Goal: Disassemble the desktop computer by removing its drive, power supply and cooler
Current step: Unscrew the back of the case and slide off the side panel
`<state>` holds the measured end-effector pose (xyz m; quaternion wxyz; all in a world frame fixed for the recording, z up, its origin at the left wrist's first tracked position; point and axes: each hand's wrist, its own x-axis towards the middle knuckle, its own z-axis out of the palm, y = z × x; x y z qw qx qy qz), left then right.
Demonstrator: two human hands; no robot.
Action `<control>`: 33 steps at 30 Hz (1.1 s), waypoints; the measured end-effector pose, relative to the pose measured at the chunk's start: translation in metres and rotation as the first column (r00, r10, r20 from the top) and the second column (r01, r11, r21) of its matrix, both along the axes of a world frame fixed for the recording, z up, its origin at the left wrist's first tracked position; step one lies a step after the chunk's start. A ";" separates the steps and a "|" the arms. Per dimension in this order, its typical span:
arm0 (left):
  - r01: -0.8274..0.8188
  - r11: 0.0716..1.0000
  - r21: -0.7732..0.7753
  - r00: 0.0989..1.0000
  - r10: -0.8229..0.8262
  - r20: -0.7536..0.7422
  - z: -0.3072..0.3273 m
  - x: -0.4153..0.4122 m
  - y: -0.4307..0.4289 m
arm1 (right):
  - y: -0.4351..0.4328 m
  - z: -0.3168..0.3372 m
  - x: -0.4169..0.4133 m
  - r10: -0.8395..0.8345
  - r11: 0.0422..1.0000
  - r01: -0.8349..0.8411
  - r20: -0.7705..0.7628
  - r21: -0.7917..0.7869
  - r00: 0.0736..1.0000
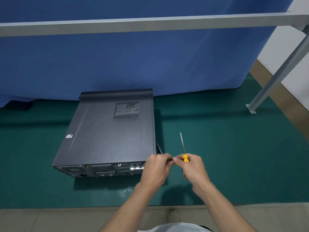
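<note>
Lying on its side left of the mat's (217, 148) middle, the computer (108, 131) faces its rear panel (103, 170) to the near edge; open mat runs right to the frame leg (275, 77). At its near right corner the right hand (194, 168) grips the screwdriver (185, 158), while the left hand (155, 168), fingertips curled, meets it, its grip's contents unclear.

Soft, fairly bright light is coming from above. The computer case (107, 131) is casting a dull shadow on the green mat (234, 148) — in front and on its right side. The grey bar (150, 24) is bending near the edges, and the right hand (194, 168) is looking slightly blurred.
</note>
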<state>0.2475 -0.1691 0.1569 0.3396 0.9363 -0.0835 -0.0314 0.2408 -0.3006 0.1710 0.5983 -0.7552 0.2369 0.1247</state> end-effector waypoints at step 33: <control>-0.320 0.827 0.463 0.942 0.332 0.059 -0.031 0.132 0.034 | -0.003 -0.122 0.304 0.432 0.548 -0.381 -0.138 -0.745 0.891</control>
